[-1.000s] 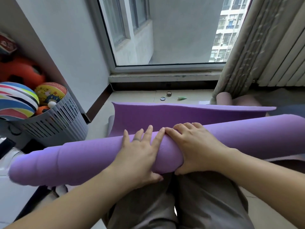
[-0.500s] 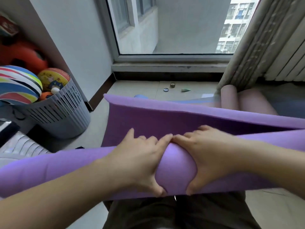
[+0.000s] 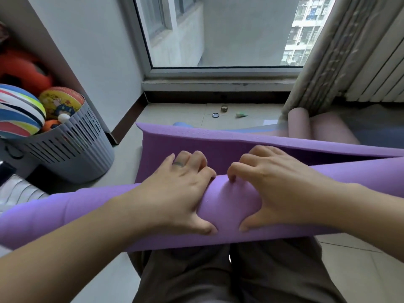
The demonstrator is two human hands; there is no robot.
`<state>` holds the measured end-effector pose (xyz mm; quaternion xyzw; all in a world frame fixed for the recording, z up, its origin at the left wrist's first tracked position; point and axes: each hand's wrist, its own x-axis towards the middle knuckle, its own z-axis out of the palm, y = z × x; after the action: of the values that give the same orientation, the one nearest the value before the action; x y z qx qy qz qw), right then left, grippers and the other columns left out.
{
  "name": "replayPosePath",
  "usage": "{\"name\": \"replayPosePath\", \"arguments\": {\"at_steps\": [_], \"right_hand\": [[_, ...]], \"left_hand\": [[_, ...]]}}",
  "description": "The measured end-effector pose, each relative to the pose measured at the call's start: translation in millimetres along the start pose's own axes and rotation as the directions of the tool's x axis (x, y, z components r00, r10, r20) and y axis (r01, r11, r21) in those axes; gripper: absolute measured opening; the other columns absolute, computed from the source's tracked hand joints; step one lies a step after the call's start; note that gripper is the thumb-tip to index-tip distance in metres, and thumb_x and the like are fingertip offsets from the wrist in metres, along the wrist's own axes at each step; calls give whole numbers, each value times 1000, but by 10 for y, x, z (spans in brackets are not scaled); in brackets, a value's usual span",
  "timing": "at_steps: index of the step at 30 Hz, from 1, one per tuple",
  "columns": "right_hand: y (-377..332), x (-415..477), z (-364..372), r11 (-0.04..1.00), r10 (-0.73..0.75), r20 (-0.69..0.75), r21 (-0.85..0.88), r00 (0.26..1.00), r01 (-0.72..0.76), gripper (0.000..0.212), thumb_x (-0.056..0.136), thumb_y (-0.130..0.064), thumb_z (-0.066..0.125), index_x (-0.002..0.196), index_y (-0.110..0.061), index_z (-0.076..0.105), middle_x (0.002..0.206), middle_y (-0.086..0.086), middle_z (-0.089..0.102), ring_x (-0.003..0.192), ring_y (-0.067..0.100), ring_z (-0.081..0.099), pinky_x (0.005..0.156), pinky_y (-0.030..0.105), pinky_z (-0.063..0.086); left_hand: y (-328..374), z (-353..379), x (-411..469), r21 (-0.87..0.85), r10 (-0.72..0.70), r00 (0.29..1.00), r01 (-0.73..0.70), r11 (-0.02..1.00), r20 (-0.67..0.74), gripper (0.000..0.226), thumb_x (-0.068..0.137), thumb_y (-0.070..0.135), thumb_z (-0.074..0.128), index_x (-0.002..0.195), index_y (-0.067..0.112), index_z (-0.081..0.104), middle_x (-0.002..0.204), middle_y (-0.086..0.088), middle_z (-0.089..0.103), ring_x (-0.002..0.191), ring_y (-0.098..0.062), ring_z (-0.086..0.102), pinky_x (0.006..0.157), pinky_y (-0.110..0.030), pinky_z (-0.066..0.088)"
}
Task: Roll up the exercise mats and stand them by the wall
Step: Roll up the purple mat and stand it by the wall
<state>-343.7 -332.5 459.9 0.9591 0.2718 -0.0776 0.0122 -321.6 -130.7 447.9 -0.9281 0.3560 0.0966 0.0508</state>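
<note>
Now curling where they were lying flat, left hand (image 3: 175, 193) and right hand (image 3: 273, 186) are gripping the mat (image 3: 231, 204) under them, tightening the roll; only a short stretch beyond is remaining unrolled.

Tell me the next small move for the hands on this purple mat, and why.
Probably roll the purple mat forward another turn: the left hand and right hand both grip the roll, and an unrolled flap stands up just beyond their fingers.
</note>
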Motion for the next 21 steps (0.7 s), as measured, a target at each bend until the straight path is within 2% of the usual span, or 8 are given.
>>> {"name": "replayPosePath", "arguments": {"at_steps": [4, 7, 10, 12, 14, 16, 18, 21], "right_hand": [[18, -5, -45, 999, 37, 29, 12, 999, -37, 75, 67, -75, 56, 131, -39, 41, 129, -11, 35, 109, 13, 42, 88, 25, 31], [28, -9, -46, 995, 78, -11, 65, 997, -78, 65, 74, -65, 57, 127, -33, 37, 124, -10, 35, 106, 16, 49, 79, 23, 24], [85, 60, 27, 993, 101, 0, 64, 995, -101, 48, 84, -63, 42, 121, -32, 43, 118, -11, 46, 105, 16, 49, 100, 26, 27], [145, 109, 103, 994, 89, -86, 65, 992, -84, 58, 82, -68, 32, 115, -27, 56, 110, -8, 58, 103, 21, 52, 101, 33, 33], [203, 130, 189, 996, 85, -131, 29, 988, -82, 73, 72, -76, 35, 116, -23, 61, 111, -7, 63, 103, 23, 52, 98, 36, 37], [216, 120, 273, 993, 105, -116, -32, 988, -110, 95, 59, -85, 42, 127, -20, 56, 125, -1, 58, 107, 26, 51, 99, 41, 41], [217, 122, 368, 987, 121, -120, -94, 985, -132, 111, 50, -85, 45, 136, -15, 47, 132, 9, 51, 110, 32, 52, 97, 48, 45], [242, 168, 479, 984, 135, -175, -90, 975, -152, 117, 47, -82, 43, 144, -17, 35, 131, 14, 52, 111, 35, 54, 96, 55, 44]], "left_hand": [[-5, -55, -14, 4, -31, 999, 31, 1000, -10, 82, 77, 72, 50, 142, 34, 18, 125, 7, 29, 116, -16, 37, 113, -39, 19], [5, -59, -12, 14, -85, 996, 86, 996, -31, 67, 84, 66, 45, 135, 34, 16, 128, 9, 38, 120, -15, 42, 118, -46, 8], [6, -36, 42, 3, -152, 987, 152, 988, -48, 46, 93, 58, 35, 130, 33, 24, 128, 10, 44, 123, -16, 43, 118, -48, 5], [5, 13, 74, 28, -168, 982, 171, 985, -87, 43, 96, 55, 27, 133, 32, 28, 136, 8, 39, 128, -17, 38, 118, -50, 4], [1, 61, 96, 77, -178, 978, 187, 979, -112, 54, 94, 58, 21, 139, 29, 26, 140, 5, 29, 130, -19, 33, 117, -52, 4], [5, 95, 106, 103, -189, 975, 202, 974, -118, 79, 83, 71, 17, 147, 24, 17, 142, 1, 24, 131, -22, 30, 117, -54, 2], [17, 166, 127, 151, -182, 979, 195, 969, -95, 101, 72, 80, 21, 152, 21, -2, 147, -5, 18, 135, -26, 25, 116, -57, 0], [7, 279, 181, 169, -143, 986, 156, 973, -85, 112, 76, 78, 40, 142, 26, -34, 153, -14, 7, 141, -33, 16, 114, -62, -2]]}}
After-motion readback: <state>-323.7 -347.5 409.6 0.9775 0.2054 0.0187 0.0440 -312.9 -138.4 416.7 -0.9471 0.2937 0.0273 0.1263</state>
